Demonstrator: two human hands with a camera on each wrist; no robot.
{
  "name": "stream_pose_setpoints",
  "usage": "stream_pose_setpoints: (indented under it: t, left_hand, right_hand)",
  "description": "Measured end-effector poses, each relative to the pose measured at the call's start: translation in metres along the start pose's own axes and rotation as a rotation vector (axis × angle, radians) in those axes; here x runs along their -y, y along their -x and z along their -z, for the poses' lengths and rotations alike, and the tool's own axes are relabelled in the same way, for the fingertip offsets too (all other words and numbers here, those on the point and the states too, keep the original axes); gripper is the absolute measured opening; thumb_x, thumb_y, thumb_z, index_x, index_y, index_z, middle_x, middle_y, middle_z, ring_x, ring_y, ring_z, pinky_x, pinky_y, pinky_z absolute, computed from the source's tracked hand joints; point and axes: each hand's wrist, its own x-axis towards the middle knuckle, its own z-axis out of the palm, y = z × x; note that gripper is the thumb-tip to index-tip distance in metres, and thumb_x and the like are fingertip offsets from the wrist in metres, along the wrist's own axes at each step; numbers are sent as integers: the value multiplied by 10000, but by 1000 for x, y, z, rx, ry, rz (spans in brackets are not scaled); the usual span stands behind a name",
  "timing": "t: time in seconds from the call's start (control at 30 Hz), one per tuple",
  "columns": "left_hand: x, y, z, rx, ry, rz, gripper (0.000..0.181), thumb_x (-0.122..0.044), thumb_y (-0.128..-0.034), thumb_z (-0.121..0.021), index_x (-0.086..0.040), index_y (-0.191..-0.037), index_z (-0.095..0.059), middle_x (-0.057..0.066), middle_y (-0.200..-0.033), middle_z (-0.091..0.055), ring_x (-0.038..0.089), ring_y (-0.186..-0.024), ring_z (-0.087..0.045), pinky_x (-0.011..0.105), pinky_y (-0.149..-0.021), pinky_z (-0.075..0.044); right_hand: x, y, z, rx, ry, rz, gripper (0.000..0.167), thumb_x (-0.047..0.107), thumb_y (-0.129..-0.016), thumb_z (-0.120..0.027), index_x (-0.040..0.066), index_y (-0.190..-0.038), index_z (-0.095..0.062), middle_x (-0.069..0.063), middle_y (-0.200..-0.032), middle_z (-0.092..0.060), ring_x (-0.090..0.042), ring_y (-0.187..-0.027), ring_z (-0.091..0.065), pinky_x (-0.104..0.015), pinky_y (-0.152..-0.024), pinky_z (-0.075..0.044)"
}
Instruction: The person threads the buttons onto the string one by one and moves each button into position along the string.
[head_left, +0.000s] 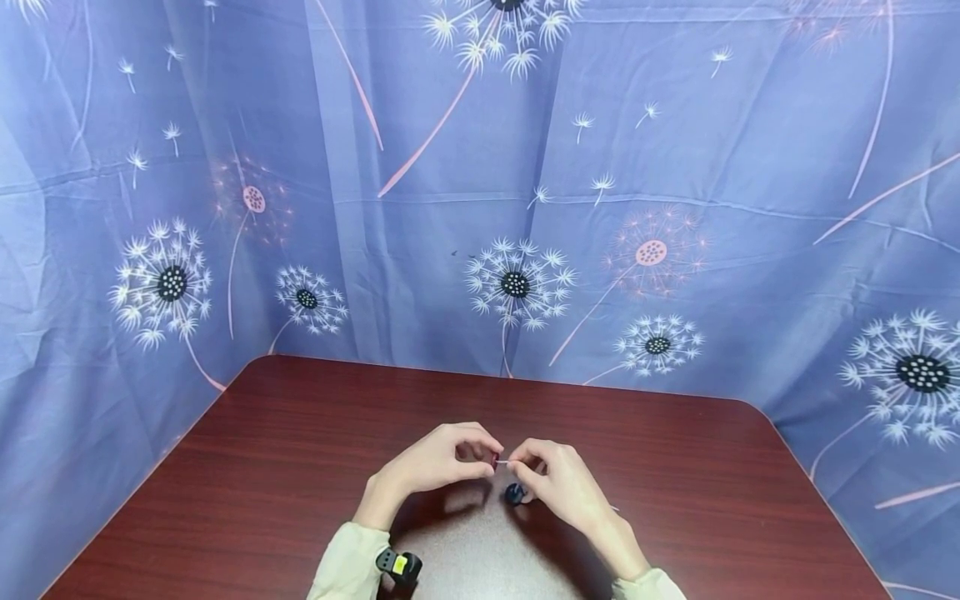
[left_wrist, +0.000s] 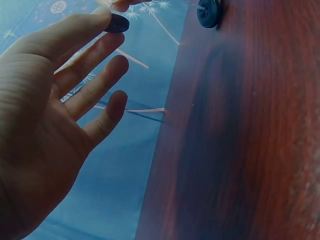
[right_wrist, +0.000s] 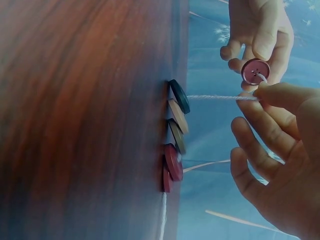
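Note:
My left hand [head_left: 438, 460] pinches a dark red button [right_wrist: 251, 66] between thumb and fingertips. In the right wrist view the button's face with its small holes shows, and the end of a white cord is at one hole. My right hand [head_left: 562, 487] pinches this cord [right_wrist: 217, 97] close to the button. Lower on the cord sit several strung buttons: a dark green button [right_wrist: 179, 96], a beige button [right_wrist: 178, 116], an olive button [right_wrist: 176, 136] and red buttons [right_wrist: 173, 162]. They lean together at the tabletop below my right hand.
The dark red wooden table [head_left: 300, 417] reaches back to a blue dandelion-print curtain [head_left: 420, 275] that hangs at the back and both sides. A black wrist camera [head_left: 401, 567] is strapped over my left sleeve. The cord's tail [right_wrist: 163, 215] trails past the strung buttons.

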Motion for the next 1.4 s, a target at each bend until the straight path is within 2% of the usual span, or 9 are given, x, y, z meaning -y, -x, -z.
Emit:
stream_pose_setpoints:
  t: [0.17,0.67,0.87,1.13,1.4]
  left_hand:
    - [-1,0,-1,11,-4,11,250,-265,-903,-732,-202,-1145,-722,-117,-1008,-673,11,-871,-644,223,-822,-539]
    - [0,-1,-2,3,24,25,272,-279,-903,-735,-166,-1150,-721,-98,-1011,-685,29,-888,-657,228,-822,-537]
    - [-4,-2,-3,-1,6,22,286,-297,-902,-733,-170,-1158,-718,-99,-1017,-685,17,-873,-643,234,-809,-532]
    - [-4,-3,-6,4,-12,14,248,-330,-905,-725,-261,-1142,-700,-87,-1013,-707,0,-889,-643,259,-826,-536]
    - [-4,-3,-8,-12,-27,24,233,-354,-924,-698,-262,-1139,-701,-165,-961,-682,-1,-882,-630,242,-811,-528]
  right_hand:
    - [-1,0,0,8,-16,10,62,171,-940,-674,131,-943,-721,-22,-842,-744,-162,-561,-677,-197,-559,-485]
    - [-1,0,0,15,4,0,56,167,-933,-679,138,-933,-727,-5,-831,-742,-134,-563,-671,-201,-529,-468]
    - [-2,1,-1,11,21,12,42,175,-930,-686,164,-919,-725,13,-840,-742,-89,-575,-655,-194,-557,-477]
    - [-3,0,-1,38,14,28,51,192,-937,-681,184,-912,-725,23,-861,-744,-88,-603,-666,-191,-606,-499]
    - [-2,1,-1,31,20,38,84,168,-925,-690,246,-914,-720,61,-864,-735,-65,-604,-648,-194,-598,-500]
